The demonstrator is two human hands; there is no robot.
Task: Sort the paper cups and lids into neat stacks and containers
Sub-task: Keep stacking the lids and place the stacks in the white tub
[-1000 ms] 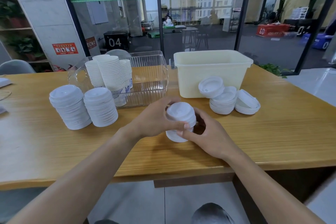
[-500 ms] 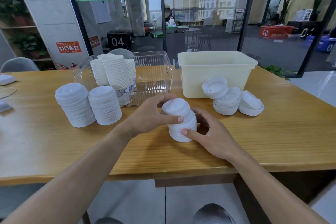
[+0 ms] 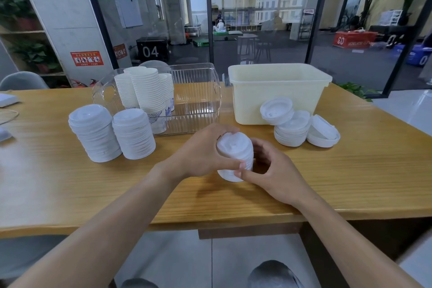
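A wooden table (image 3: pixel 350 182) is bearing a cream plastic bin (image 3: pixel 278 91) and a clear ribbed container (image 3: pixel 198 100) that is holding stacked paper cups (image 3: pixel 147 91). Two tall lid stacks (image 3: pixel 112 133) are standing at its left, and loose lids (image 3: pixel 297 126) are leaning against the bin. At the centre, the left hand (image 3: pixel 198 154) and right hand (image 3: pixel 275 170) are both curling around a short lid stack (image 3: pixel 235 154), which is sitting on the table.
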